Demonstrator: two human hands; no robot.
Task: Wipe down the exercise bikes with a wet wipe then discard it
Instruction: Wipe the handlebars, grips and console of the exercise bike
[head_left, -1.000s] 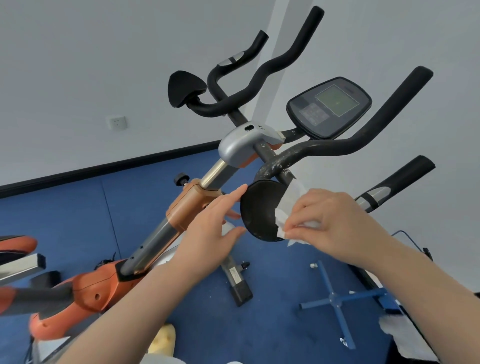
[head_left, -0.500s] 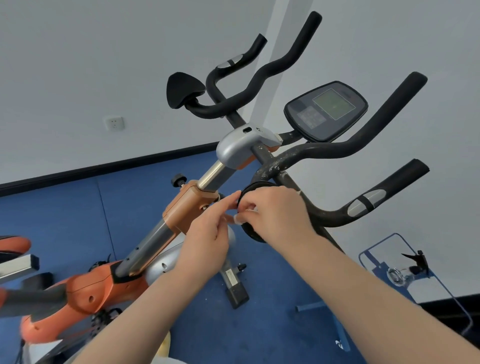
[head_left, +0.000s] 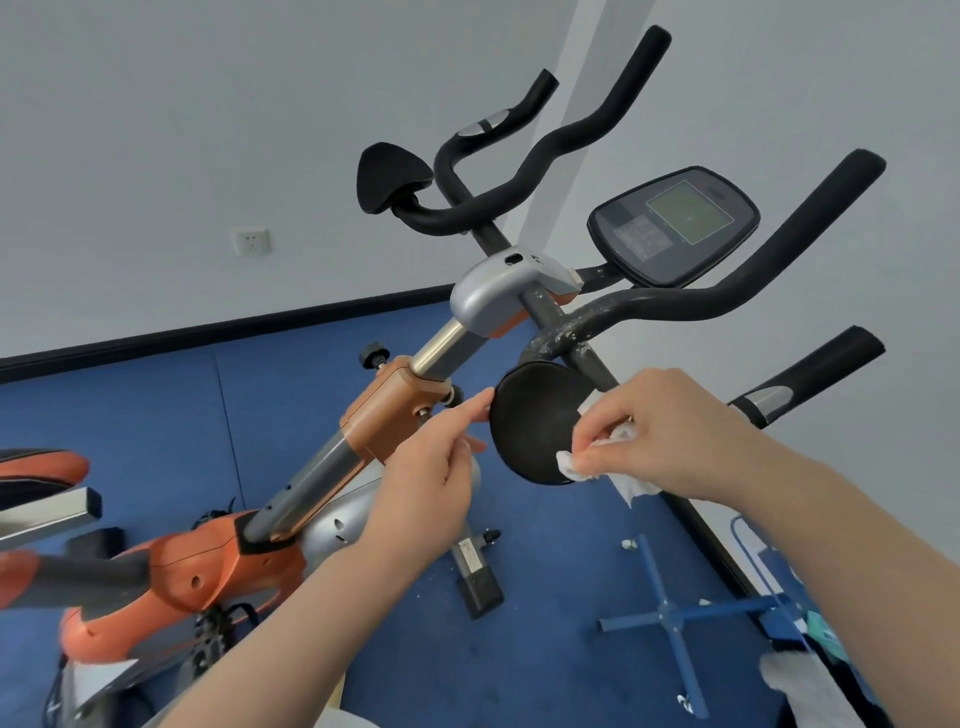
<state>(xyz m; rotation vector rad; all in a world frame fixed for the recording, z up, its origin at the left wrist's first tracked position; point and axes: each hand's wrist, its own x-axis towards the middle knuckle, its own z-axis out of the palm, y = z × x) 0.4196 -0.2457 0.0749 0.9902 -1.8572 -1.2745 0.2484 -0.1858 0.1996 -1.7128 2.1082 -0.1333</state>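
R fingers (head_left: 597, 452) pinching crumpled white wet wipe (head_left: 576, 467) on round black pad (head_left: 535, 421), L fingers (head_left: 467, 410) straight, touching pad edge

Matt black padded elbow pad (head_left: 535, 421); beside it, crumpled white paper-like wipe (head_left: 576, 464), flaking painted handlebar (head_left: 582, 325) above, polished metal post (head_left: 441, 348).

Head camera looks down, close above the hands (head_left: 545, 467).
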